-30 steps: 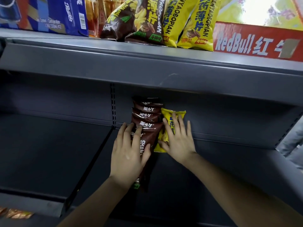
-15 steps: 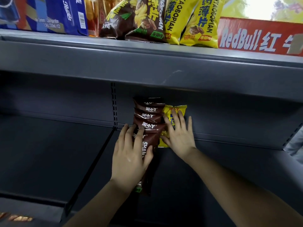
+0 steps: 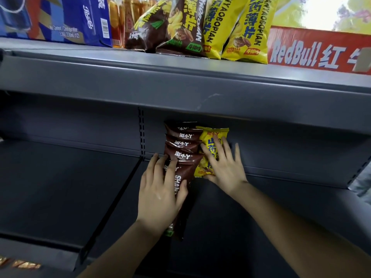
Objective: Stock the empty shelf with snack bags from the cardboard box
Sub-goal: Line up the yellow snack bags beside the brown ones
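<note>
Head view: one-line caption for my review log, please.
Left hand flat on a row of brown snack bags, right hand pressing a yellow bag beside them on the grey shelf.

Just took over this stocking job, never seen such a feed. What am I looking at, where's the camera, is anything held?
No machine here: a person works with bare hands, filmed by one camera worn on the head, looking forward and down. The left hand presses flat on the front of a row of overlapping brown snack bags on the dark shelf. The right hand lies with straight fingers on a yellow snack bag beside them. Nothing is gripped. The upper shelf carries more bags and a Red Bull carton.
</note>
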`<act>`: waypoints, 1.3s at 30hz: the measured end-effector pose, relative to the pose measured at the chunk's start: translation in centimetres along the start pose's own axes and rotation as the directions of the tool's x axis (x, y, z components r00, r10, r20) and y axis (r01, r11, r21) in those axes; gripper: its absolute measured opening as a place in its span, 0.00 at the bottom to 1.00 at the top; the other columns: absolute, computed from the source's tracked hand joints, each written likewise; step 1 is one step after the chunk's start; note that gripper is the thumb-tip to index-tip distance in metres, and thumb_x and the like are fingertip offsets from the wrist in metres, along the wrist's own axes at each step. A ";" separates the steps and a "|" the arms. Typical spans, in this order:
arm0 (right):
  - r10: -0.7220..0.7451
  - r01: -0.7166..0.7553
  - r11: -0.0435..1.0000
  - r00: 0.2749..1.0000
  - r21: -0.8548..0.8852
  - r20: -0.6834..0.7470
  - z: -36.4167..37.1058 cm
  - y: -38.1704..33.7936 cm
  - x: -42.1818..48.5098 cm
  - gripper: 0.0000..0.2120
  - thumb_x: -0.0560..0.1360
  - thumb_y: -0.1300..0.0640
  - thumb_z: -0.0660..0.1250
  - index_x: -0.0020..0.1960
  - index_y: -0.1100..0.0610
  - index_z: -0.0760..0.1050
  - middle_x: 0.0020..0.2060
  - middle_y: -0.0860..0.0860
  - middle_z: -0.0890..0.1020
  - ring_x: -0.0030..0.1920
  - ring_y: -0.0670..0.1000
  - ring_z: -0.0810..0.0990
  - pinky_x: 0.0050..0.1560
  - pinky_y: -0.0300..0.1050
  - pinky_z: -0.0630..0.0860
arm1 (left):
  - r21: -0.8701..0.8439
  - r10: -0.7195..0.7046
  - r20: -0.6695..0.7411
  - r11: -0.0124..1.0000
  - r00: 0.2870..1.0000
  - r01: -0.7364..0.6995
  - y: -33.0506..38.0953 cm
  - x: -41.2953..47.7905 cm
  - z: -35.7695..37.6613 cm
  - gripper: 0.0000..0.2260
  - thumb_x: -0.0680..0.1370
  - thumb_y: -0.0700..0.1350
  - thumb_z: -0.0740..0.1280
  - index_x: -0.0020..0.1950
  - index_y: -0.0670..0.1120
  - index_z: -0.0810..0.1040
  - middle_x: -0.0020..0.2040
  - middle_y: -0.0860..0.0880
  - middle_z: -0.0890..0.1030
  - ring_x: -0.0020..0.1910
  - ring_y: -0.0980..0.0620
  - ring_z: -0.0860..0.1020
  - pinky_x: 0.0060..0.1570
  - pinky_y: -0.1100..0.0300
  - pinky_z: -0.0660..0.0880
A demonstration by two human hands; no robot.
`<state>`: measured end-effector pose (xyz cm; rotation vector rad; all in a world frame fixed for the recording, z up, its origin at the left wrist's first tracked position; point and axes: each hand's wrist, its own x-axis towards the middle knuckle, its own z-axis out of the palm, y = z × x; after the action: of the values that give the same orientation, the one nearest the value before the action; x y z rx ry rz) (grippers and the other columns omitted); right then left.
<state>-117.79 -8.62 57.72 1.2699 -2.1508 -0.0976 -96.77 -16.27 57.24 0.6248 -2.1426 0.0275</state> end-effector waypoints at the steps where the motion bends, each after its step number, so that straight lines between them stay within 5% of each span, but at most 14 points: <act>1: 0.031 -0.031 1.000 0.999 0.005 0.032 -0.1 -0.3 0.2 0.56 0.58 0.35 0.76 0.77 0.50 0.54 0.75 0.61 0.58 0.74 0.64 0.56 0.67 0.72 0.58 | 0.001 -0.002 0.003 1.000 1.000 0.002 0.0 0.0 0.0 0.23 0.77 0.53 0.58 0.65 0.40 0.74 0.62 0.39 0.75 0.69 0.39 0.67 0.62 0.46 0.70; 7: 0.092 -0.091 0.994 0.996 0.064 -0.005 -0.5 -1.3 0.8 0.58 0.56 0.35 0.77 0.76 0.50 0.51 0.75 0.62 0.56 0.74 0.64 0.57 0.67 0.73 0.57 | 0.015 -0.005 0.014 1.000 1.000 0.004 0.0 -0.1 -0.1 0.23 0.77 0.53 0.57 0.65 0.40 0.75 0.62 0.39 0.75 0.69 0.40 0.68 0.60 0.47 0.70; 13: 0.103 -0.109 0.993 0.988 0.040 0.112 -0.6 -1.5 1.5 0.58 0.66 0.33 0.69 0.76 0.50 0.31 0.77 0.60 0.42 0.77 0.62 0.44 0.69 0.72 0.48 | 0.037 -0.014 0.033 0.999 0.999 0.012 0.1 0.1 -0.3 0.23 0.77 0.54 0.56 0.66 0.41 0.73 0.63 0.39 0.74 0.69 0.40 0.68 0.61 0.46 0.70; 16: 0.120 -0.125 0.992 0.983 0.030 0.140 -1.3 -2.0 1.5 0.56 0.67 0.34 0.69 0.77 0.51 0.34 0.77 0.60 0.42 0.77 0.62 0.45 0.69 0.72 0.48 | 0.094 -0.020 0.088 0.995 0.996 0.012 0.2 0.2 -0.6 0.25 0.78 0.55 0.55 0.69 0.42 0.70 0.67 0.39 0.72 0.70 0.40 0.67 0.64 0.43 0.68; 22: 0.080 -0.079 0.987 0.997 0.138 0.000 -3.7 -1.1 0.6 0.46 0.66 0.39 0.72 0.77 0.54 0.57 0.75 0.56 0.61 0.74 0.59 0.61 0.67 0.66 0.63 | 0.163 -0.028 0.152 0.987 0.988 0.003 0.6 0.1 -1.5 0.28 0.77 0.59 0.55 0.71 0.43 0.67 0.71 0.39 0.68 0.71 0.38 0.65 0.67 0.40 0.65; 30: -0.027 0.028 0.980 1.000 0.198 -0.010 -8.3 1.1 -5.2 0.38 0.70 0.44 0.69 0.75 0.56 0.62 0.68 0.54 0.72 0.66 0.56 0.72 0.57 0.56 0.74 | 0.087 0.131 0.165 0.985 0.978 -0.146 6.0 0.9 -4.0 0.21 0.75 0.49 0.56 0.66 0.43 0.72 0.68 0.41 0.71 0.69 0.39 0.67 0.65 0.41 0.66; 36: -0.003 -0.003 0.973 1.000 0.232 0.022 -11.8 4.5 -12.4 0.31 0.72 0.46 0.68 0.71 0.58 0.68 0.62 0.55 0.78 0.60 0.57 0.78 0.52 0.54 0.77 | -0.067 0.296 0.248 0.955 0.922 -0.289 12.3 0.5 -5.0 0.18 0.69 0.48 0.55 0.50 0.46 0.81 0.47 0.47 0.82 0.48 0.45 0.81 0.44 0.54 0.77; 39: 0.031 -0.038 0.975 0.999 0.220 0.035 -13.4 7.1 -17.4 0.29 0.72 0.45 0.67 0.69 0.58 0.69 0.61 0.54 0.78 0.58 0.56 0.78 0.50 0.53 0.78 | -0.147 0.319 0.306 0.947 0.897 -0.287 16.2 -1.1 -5.2 0.18 0.70 0.47 0.55 0.50 0.46 0.81 0.44 0.48 0.83 0.44 0.46 0.81 0.40 0.55 0.78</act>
<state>-110.04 12.51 62.67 1.3608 -2.2583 0.1405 -99.51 -0.41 62.86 0.2410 -2.5302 -0.0129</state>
